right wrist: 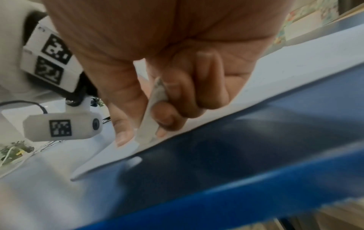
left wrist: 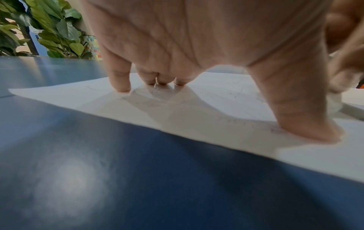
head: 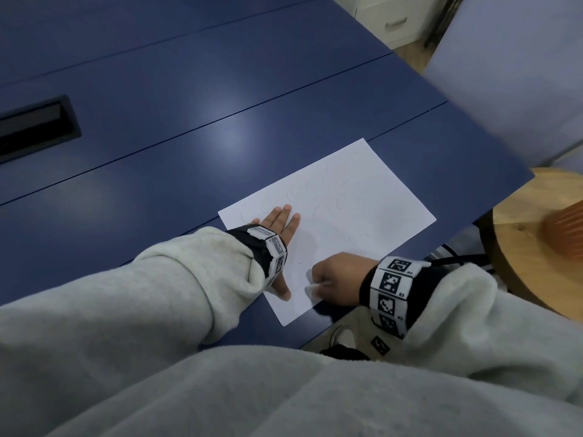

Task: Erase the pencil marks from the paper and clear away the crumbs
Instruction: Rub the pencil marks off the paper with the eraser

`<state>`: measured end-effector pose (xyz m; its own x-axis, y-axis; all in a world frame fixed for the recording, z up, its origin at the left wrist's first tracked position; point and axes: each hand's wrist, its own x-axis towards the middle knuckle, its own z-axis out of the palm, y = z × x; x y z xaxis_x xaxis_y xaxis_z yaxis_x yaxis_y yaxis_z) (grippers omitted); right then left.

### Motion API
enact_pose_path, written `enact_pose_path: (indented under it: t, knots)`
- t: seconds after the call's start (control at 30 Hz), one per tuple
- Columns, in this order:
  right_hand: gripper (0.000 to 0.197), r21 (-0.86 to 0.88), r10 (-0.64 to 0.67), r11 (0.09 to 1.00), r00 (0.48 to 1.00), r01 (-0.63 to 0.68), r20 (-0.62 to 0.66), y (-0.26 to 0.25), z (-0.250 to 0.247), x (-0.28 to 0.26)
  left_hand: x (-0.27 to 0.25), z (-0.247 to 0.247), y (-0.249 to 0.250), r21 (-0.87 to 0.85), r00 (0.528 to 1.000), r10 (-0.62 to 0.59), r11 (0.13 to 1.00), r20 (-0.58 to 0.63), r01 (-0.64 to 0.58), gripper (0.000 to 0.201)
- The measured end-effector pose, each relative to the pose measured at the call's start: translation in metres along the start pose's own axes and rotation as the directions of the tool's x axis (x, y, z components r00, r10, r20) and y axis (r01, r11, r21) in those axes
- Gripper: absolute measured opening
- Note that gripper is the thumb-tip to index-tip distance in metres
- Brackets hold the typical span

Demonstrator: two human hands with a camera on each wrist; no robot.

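A white sheet of paper [head: 362,216] lies on the blue table [head: 189,137] near its front right corner. Faint pencil marks [head: 331,197] cross its far half, and small dark crumbs [head: 350,238] dot the middle. My left hand [head: 284,230] presses flat on the paper's left part, fingers spread and straight; its fingertips [left wrist: 122,84] and thumb [left wrist: 305,116] touch the sheet [left wrist: 197,124]. My right hand [head: 334,279] is at the paper's near corner and pinches a white eraser [head: 310,283] between thumb and fingers. The eraser [right wrist: 151,118] stands with its lower end on the paper [right wrist: 118,154].
A black cable slot [head: 34,127] is set in the table at the far left. Off the right edge stands a round wooden stool [head: 536,247] with an orange object [head: 564,228] on it. A white cabinet [head: 391,17] is behind. A leafy plant [left wrist: 49,31] stands beyond the table.
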<state>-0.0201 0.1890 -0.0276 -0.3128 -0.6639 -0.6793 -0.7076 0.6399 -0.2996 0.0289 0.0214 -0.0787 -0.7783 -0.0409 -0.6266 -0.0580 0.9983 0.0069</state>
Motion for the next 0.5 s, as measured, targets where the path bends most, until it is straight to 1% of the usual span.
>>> enact_pose_path:
  t: [0.03,0.07,0.13,0.2,0.33,0.37,0.43,0.5]
  knots:
    - [0.027,-0.017,-0.010,1.000,1.000,0.010,0.011,-0.001,0.001,0.000,0.000,0.000,0.000,-0.001,1.000,0.001,1.000,-0.003,-0.001,0.151]
    - [0.026,0.002,0.006,1.000,1.000,-0.006,0.004,0.001,-0.003,0.000,-0.001,-0.001,0.000,-0.002,1.000,0.002,1.000,-0.001,-0.002,0.151]
    - [0.024,0.084,0.053,0.995,0.998,-0.049,-0.046,0.008,-0.013,0.002,-0.002,-0.003,0.001,-0.001,1.000,0.001,1.000,0.006,-0.001,0.150]
    - [0.023,0.111,0.068,0.992,0.995,-0.060,-0.074,0.010,-0.016,0.002,-0.003,-0.004,0.002,0.005,1.000,0.001,1.000,0.002,-0.001,0.150]
    - [0.024,0.039,0.046,0.998,0.999,-0.046,0.011,0.003,-0.005,0.002,-0.002,-0.004,0.002,0.011,1.000,-0.008,1.000,0.007,0.008,0.150]
    - [0.024,0.049,0.050,0.998,0.999,-0.050,0.011,0.005,-0.006,0.002,-0.002,-0.005,0.002,0.014,1.000,-0.009,1.000,0.008,0.009,0.150]
    - [0.022,0.113,0.072,0.991,0.997,-0.067,-0.038,0.013,-0.013,0.003,-0.003,-0.005,0.003,0.011,1.000,-0.009,1.000,0.007,0.008,0.150]
    - [0.022,0.131,0.078,0.989,0.995,-0.069,-0.065,0.017,-0.016,0.002,-0.004,-0.005,0.003,0.009,1.000,-0.011,1.000,0.002,0.011,0.150]
